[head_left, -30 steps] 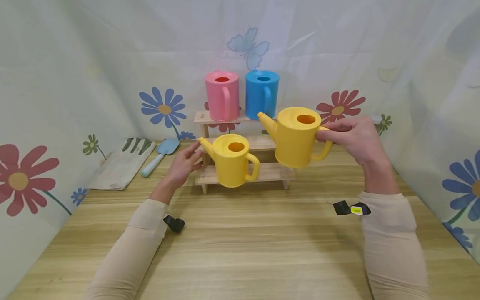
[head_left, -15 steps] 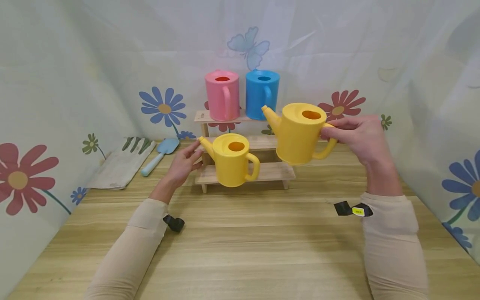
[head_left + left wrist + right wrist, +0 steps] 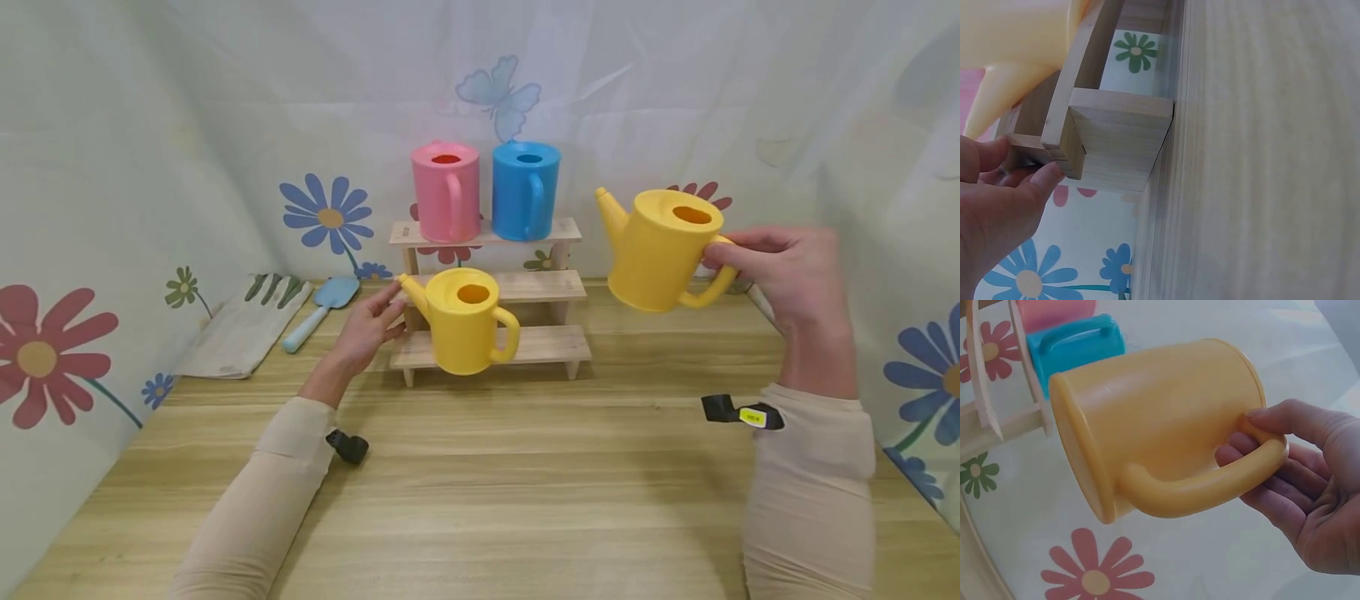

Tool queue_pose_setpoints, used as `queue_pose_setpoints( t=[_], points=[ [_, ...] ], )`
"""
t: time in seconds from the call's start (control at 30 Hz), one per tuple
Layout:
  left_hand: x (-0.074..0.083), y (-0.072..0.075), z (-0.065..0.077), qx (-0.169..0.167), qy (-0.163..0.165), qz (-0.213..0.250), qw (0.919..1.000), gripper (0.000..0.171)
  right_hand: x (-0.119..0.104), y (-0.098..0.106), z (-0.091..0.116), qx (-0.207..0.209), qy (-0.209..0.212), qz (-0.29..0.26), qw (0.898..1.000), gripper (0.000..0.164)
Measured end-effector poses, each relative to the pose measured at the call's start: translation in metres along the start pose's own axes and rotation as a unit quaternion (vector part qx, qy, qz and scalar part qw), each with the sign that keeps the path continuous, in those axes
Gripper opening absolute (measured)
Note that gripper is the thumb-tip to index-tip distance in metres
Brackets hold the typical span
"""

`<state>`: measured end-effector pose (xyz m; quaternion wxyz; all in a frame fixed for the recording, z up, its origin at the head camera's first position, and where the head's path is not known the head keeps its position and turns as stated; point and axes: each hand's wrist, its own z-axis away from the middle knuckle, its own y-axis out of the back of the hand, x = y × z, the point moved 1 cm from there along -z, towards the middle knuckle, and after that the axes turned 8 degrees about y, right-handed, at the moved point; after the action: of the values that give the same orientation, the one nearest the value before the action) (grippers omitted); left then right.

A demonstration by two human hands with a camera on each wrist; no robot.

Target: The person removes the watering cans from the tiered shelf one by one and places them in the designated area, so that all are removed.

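My right hand [image 3: 795, 271] holds a yellow watering can [image 3: 663, 250] by its handle, raised above the table to the right of a three-step wooden stand [image 3: 543, 286]. In the right wrist view, fingers curl around the top of the handle and the thumb presses over it. My left hand [image 3: 367, 329] grips the left end of the stand, thumb against the board's corner in the left wrist view. A second yellow watering can [image 3: 461, 329] stands on the bottom step, its spout just above the left fingertips. Pink [image 3: 446, 196] and blue [image 3: 523, 196] watering cans sit on the top step.
A light-blue trowel [image 3: 322, 312] and a pale glove [image 3: 247, 329] with green-tipped fingers lie at the back left of the wooden table [image 3: 480, 483]. A flower-printed curtain [image 3: 637, 100] encloses the back and sides.
My right hand has carried the yellow watering can rightward and slightly up, away from the stand, uncovering the stand's right side. The left hand has stayed in place.
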<state>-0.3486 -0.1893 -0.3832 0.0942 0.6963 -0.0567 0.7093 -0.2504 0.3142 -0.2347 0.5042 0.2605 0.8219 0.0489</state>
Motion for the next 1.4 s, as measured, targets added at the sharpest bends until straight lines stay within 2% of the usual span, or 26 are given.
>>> queue_pose_setpoints(
  t=[0.13, 0.33, 0.43, 0.53, 0.67, 0.8, 1.07, 1.4],
  points=[
    [0.000, 0.001, 0.001, 0.004, 0.003, -0.001, 1.0000, 0.054, 0.010, -0.010, -0.005, -0.001, -0.014, 0.018, 1.000, 0.029],
    [0.000, -0.001, 0.001, 0.004, 0.004, -0.004, 1.0000, 0.054, 0.031, -0.035, -0.013, -0.006, -0.039, 0.042, 0.998, 0.049],
    [-0.001, -0.003, 0.001, 0.001, 0.004, -0.005, 1.0000, 0.054, 0.041, -0.047, -0.014, -0.005, -0.061, 0.056, 0.997, 0.054],
    [-0.002, -0.003, 0.000, 0.002, 0.004, -0.003, 1.0000, 0.055, 0.051, -0.061, -0.016, 0.008, -0.075, 0.064, 0.995, 0.052],
    [-0.003, -0.004, 0.000, 0.007, 0.005, 0.000, 1.0000, 0.054, 0.066, -0.084, -0.016, 0.024, -0.073, 0.092, 0.993, 0.047],
    [-0.002, -0.004, 0.001, 0.006, 0.003, -0.004, 1.0000, 0.054, 0.077, -0.100, -0.016, 0.020, -0.073, 0.106, 0.992, 0.045],
    [0.000, -0.002, 0.001, 0.004, 0.000, -0.009, 1.0000, 0.054, 0.094, -0.116, -0.015, 0.000, -0.059, 0.104, 0.993, 0.042],
    [0.002, -0.001, 0.003, 0.009, -0.003, -0.014, 0.9999, 0.054, 0.105, -0.134, -0.015, -0.009, -0.047, 0.070, 0.996, 0.036]
  ],
)
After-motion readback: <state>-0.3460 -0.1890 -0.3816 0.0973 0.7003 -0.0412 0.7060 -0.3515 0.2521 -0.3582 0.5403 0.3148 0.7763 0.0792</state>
